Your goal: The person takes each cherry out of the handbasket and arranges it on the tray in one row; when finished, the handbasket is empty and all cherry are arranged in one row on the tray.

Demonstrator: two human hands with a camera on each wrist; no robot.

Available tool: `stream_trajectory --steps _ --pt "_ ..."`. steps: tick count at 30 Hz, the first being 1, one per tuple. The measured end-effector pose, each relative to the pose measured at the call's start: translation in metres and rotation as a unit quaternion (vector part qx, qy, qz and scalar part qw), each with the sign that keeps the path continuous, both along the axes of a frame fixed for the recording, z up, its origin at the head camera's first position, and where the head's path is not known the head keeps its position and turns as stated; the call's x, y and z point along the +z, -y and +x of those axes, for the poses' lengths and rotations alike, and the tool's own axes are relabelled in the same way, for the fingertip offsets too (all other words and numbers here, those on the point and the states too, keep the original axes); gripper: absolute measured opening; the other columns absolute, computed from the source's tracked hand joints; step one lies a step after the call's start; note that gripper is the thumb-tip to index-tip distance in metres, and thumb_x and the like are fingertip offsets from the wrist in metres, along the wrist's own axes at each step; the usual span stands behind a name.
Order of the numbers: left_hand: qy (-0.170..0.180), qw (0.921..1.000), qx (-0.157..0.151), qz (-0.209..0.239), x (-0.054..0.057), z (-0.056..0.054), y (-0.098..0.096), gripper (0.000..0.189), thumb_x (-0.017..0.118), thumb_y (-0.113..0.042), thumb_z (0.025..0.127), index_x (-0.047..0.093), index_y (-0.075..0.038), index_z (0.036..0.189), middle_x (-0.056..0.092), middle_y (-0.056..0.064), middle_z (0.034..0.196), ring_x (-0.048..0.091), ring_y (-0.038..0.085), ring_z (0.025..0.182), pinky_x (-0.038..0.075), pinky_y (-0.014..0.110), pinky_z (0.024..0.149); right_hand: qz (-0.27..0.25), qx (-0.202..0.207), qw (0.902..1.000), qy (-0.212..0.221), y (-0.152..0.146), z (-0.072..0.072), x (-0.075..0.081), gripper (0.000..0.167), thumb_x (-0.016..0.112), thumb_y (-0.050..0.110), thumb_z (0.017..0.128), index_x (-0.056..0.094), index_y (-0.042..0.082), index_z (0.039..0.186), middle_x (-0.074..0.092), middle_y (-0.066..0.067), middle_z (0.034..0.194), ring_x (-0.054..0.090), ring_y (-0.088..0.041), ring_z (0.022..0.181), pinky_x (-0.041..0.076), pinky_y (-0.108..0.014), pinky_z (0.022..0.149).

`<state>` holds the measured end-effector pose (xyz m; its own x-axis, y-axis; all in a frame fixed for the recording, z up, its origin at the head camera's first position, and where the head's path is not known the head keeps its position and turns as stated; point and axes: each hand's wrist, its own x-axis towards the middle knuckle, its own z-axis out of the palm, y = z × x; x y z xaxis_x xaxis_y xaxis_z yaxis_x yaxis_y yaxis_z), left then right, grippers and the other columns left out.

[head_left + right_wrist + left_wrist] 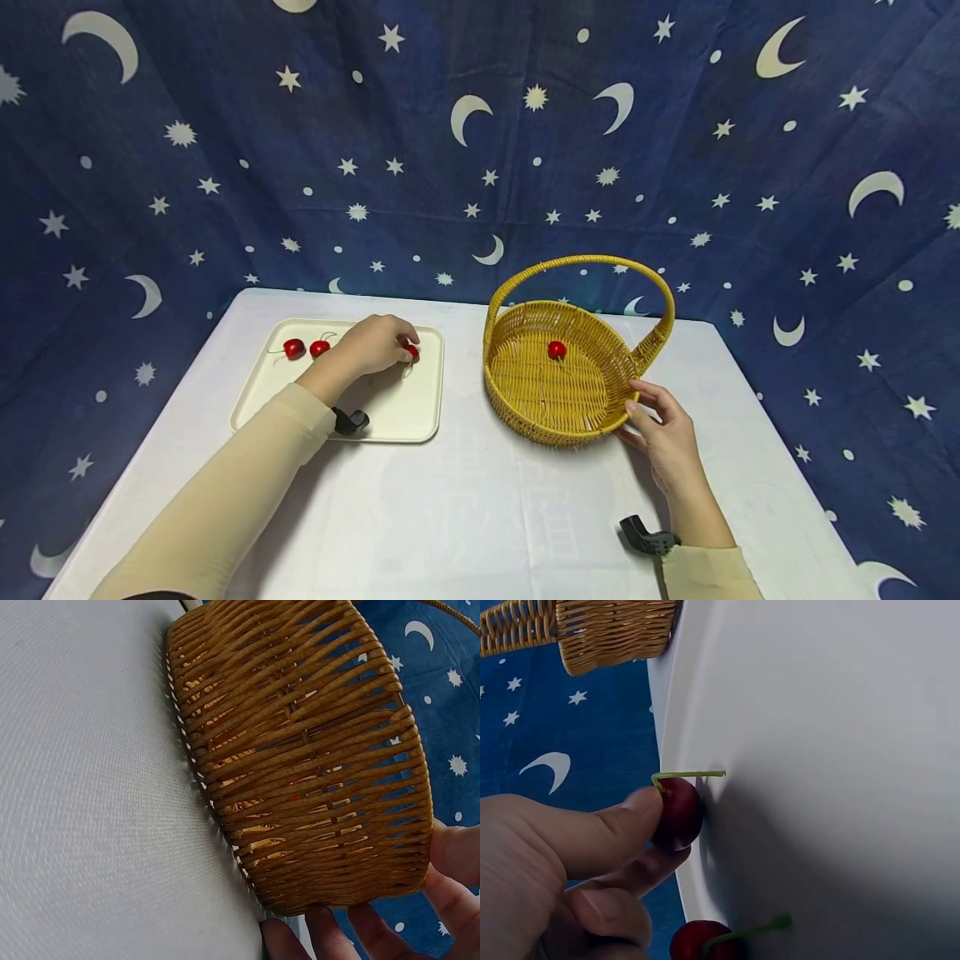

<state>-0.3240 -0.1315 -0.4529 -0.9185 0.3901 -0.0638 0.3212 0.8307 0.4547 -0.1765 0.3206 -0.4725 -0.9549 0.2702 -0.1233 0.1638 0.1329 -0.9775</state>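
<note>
My left hand (371,346) is over the right part of a cream tray (401,421), pinching a red cherry (679,814) between thumb and fingers. The cherry's green stem bends out sideways. Two more cherries, one at the left (293,348) and one nearer my wrist (320,348), lie on the tray. My right hand (667,433) holds the right side of a yellow wicker basket (517,421); the thumb is at the rim and the fingers lie along the outer wall. Inside the basket, one cherry (557,350) rests toward the back.
The basket's tall arched handle (585,260) rises over its opening. Both items stand on a white-covered table (450,517), tray to the left, basket to the right. A dark blue curtain (420,125) with moons and stars hangs behind and along the sides.
</note>
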Motion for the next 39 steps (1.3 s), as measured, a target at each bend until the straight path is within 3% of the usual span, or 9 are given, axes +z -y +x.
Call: stream_trajectory --steps 4,10,18,22,25,30,32,39 --pt "0.002 1.0 -0.008 -0.004 0.003 0.001 0.004 0.014 0.081 -0.012 0.092 0.081 -0.018 0.105 0.079 0.003 0.105 0.068 0.024 0.099 0.054 0.047 0.094 0.0 0.004 1.0 -0.006 0.001 -0.001 -0.001 0.047 0.063 0.013 0.109 0.051 0.007 0.155 0.05 -0.009 0.142 0.071 -0.007 0.109 0.065 -0.033 0.088" --pt "0.009 0.9999 -0.013 -0.001 0.007 0.004 0.014 0.019 0.081 -0.005 0.089 0.082 -0.017 0.103 0.08 0.005 0.105 0.068 0.025 0.096 0.054 0.047 0.094 0.009 0.006 0.9999 -0.002 0.001 -0.001 0.002 0.048 0.064 0.015 0.109 0.052 0.009 0.155 0.049 -0.01 0.146 0.07 -0.006 0.11 0.065 -0.035 0.09" --pt "0.023 0.9996 -0.015 0.003 0.01 0.003 0.019 0.027 0.08 -0.006 0.091 0.081 -0.016 0.117 0.081 0.006 0.117 0.07 0.028 0.108 0.054 0.051 0.101 0.008 0.004 1.0 0.0 0.0 -0.002 0.0 0.049 0.064 0.016 0.109 0.051 0.009 0.155 0.049 -0.009 0.145 0.07 -0.006 0.109 0.065 -0.035 0.09" --pt "0.008 0.9998 -0.016 0.01 0.019 0.003 0.021 0.033 0.076 -0.003 0.092 0.079 -0.012 0.124 0.08 0.009 0.12 0.071 0.033 0.118 0.053 0.053 0.106 0.01 0.004 0.9999 0.003 0.0 0.0 -0.002 0.05 0.064 0.016 0.109 0.051 0.009 0.156 0.05 -0.007 0.144 0.069 -0.004 0.109 0.065 -0.035 0.09" --pt "0.0 0.9994 -0.017 0.03 0.03 0.006 0.019 0.035 0.075 -0.001 0.093 0.077 -0.01 0.126 0.08 0.01 0.121 0.073 0.035 0.114 0.054 0.054 0.103 0.006 0.005 1.0 -0.001 0.0 -0.001 -0.002 0.049 0.063 0.015 0.109 0.051 0.008 0.156 0.051 -0.006 0.141 0.07 -0.005 0.109 0.065 -0.034 0.089" --pt "-0.001 0.9966 -0.042 0.072 0.047 0.019 0.0 0.032 0.077 -0.002 0.094 0.078 -0.013 0.124 0.08 0.01 0.12 0.074 0.032 0.112 0.054 0.052 0.105 -0.002 0.007 0.9999 -0.007 0.0 0.0 0.0 0.048 0.063 0.016 0.109 0.05 0.006 0.155 0.051 -0.005 0.139 0.071 -0.006 0.108 0.065 -0.031 0.087" --pt "-0.007 0.995 -0.061 0.079 0.053 0.026 -0.012 0.031 0.079 -0.003 0.093 0.079 -0.015 0.122 0.081 0.007 0.118 0.072 0.029 0.119 0.052 0.052 0.109 -0.003 0.008 0.9999 -0.009 0.0 0.0 0.001 0.048 0.063 0.016 0.109 0.05 0.006 0.155 0.051 -0.006 0.139 0.071 -0.006 0.108 0.065 -0.03 0.086" --pt "-0.005 0.9861 -0.126 0.108 0.066 0.054 -0.061 0.029 0.083 -0.007 0.091 0.08 -0.018 0.118 0.081 -0.003 0.112 0.073 0.025 0.119 0.054 0.046 0.107 -0.007 0.01 0.9999 -0.009 0.0 0.001 0.0 0.048 0.063 0.015 0.109 0.049 0.005 0.155 0.05 -0.006 0.139 0.071 -0.005 0.108 0.065 -0.031 0.088"
